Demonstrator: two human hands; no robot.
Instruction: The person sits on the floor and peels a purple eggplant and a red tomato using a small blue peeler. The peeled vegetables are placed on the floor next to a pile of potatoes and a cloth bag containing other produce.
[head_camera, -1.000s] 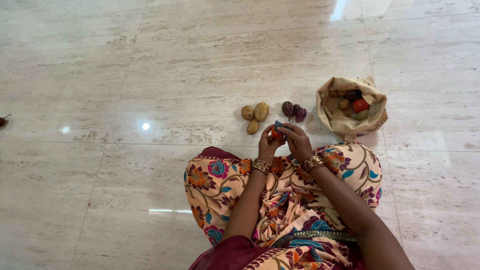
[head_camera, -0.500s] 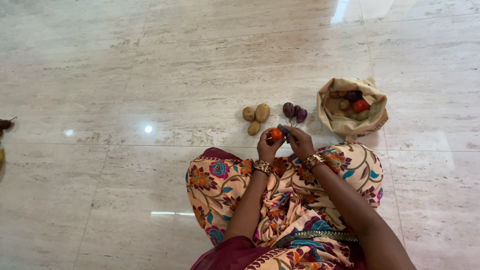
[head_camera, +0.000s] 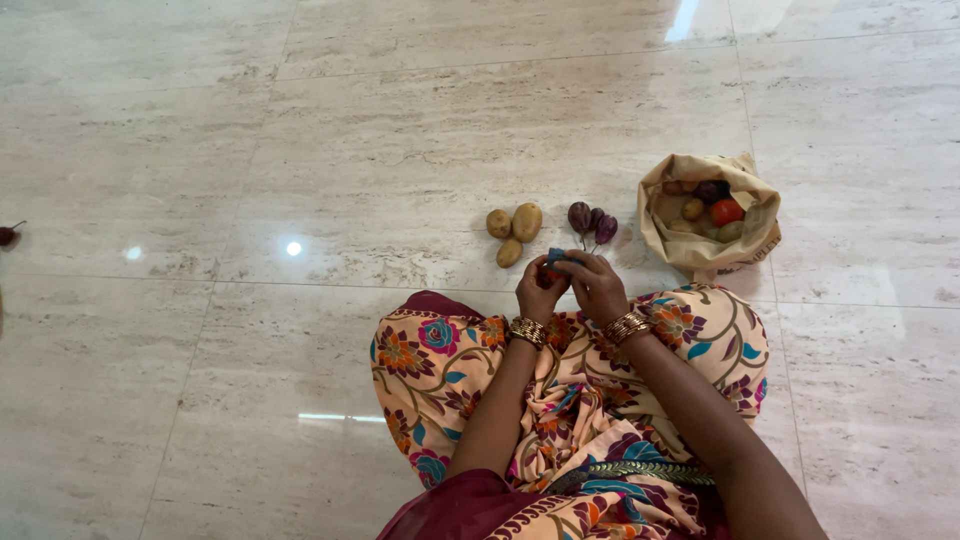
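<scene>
We see both hands meeting just below the purple brinjals (head_camera: 590, 220): left hand (head_camera: 538, 292) cups the small orange tomato (head_camera: 549, 273), now mostly covered, while right hand (head_camera: 597, 285) pinches a blue cloth (head_camera: 556, 256), probably wiping. Potatoes (head_camera: 512, 232) left, bag (head_camera: 708, 222) right.

We see left hand (head_camera: 538, 289) and right hand (head_camera: 598, 285) together gripping a small blue cloth (head_camera: 556, 257); three potatoes (head_camera: 513, 232) and purple brinjals (head_camera: 591, 222) just beyond, bag (head_camera: 712, 248) far right.

potatoes (head_camera: 513, 231) left of eggplants (head_camera: 591, 219) — bag (head_camera: 700, 250) right.
</scene>
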